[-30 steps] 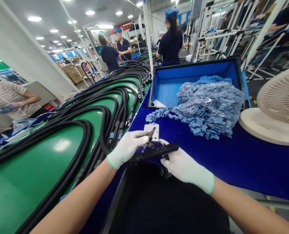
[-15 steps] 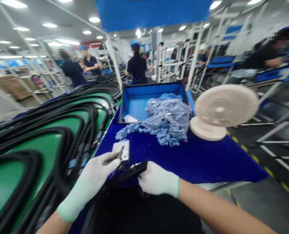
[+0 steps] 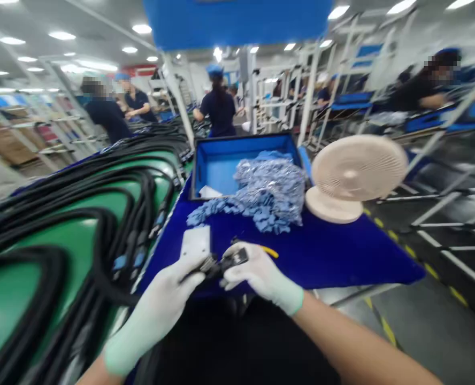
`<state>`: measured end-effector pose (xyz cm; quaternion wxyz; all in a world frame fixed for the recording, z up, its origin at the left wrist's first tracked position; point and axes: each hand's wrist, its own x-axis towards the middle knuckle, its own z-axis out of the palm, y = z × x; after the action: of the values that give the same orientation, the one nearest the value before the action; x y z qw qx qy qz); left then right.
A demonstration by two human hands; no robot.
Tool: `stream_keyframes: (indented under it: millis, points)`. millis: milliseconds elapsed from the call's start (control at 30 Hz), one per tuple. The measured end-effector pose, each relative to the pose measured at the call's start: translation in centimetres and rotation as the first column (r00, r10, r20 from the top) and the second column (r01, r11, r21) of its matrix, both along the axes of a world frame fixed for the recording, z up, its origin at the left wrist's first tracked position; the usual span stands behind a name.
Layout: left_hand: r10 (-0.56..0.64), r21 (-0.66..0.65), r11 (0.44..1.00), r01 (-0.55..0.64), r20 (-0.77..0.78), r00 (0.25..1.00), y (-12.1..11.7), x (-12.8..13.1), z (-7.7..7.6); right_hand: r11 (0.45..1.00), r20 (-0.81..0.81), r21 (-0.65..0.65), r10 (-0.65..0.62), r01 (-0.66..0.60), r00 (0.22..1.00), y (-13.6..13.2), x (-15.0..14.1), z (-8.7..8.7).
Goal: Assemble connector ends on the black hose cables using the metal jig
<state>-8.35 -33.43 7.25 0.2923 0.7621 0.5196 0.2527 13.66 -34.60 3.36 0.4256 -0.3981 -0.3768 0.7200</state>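
Note:
In white gloves, both hands meet just above the front of the blue-covered table. My left hand (image 3: 171, 291) is closed on a dark cable connector (image 3: 208, 266) with a metallic-looking end. My right hand (image 3: 257, 270) pinches a small black block-like part (image 3: 236, 259) with pale marks. The two parts are touching or nearly so; blur hides which. Behind the right hand a yellow tool handle (image 3: 270, 252) sticks out on the table. Just beyond the left hand stands a small white box (image 3: 196, 241).
Thick black cables (image 3: 101, 219) loop over a green surface (image 3: 77, 235) on the left. A blue bin (image 3: 217, 166) stands behind a plastic bag of light-blue pieces (image 3: 273, 187), some spilled on the cloth (image 3: 326, 256). A beige fan (image 3: 358, 171) sits at right. Co-workers (image 3: 218, 104) stand farther back.
The long black piece at my right hand no longer shows; a small black part is there instead. My left hand and connector moved lower and nearer the right hand. The yellow handle has come into view.

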Motion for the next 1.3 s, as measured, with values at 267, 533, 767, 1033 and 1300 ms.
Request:
stream_keyframes:
  millis: [267, 533, 767, 1033, 1300]
  points:
    - [-0.074, -0.155, 0.985, 0.076, 0.022, 0.997, -2.1, 0.9, -1.1, 0.986, 0.079, -0.010, 0.166, -0.166, 0.983, -0.8, -0.4, -0.3]
    - [-0.233, 0.164, 0.956, 0.243, -0.075, 0.970, -2.8, 1.1, -3.6, 0.966, 0.010, 0.042, 0.256, -0.257, 0.967, -0.9, -0.9, -1.6]
    - [-0.043, -0.213, 0.973, 0.092, 0.225, 0.973, 0.0, 1.0, -4.3, 0.990, -0.048, -0.021, 0.139, -0.140, 0.989, -1.4, -0.6, -1.9]
    - [0.170, -0.052, 0.985, -0.165, 0.103, 0.980, -4.7, 0.8, -5.4, 0.978, -0.267, 0.096, -0.156, 0.187, 0.951, -3.0, -2.0, -4.5]
    - [0.519, -0.469, 0.838, -0.278, 0.843, 0.143, -3.0, -1.1, -3.2, 0.802, 0.748, 0.540, -0.318, -0.256, 0.583, -0.5, 2.5, -4.6]
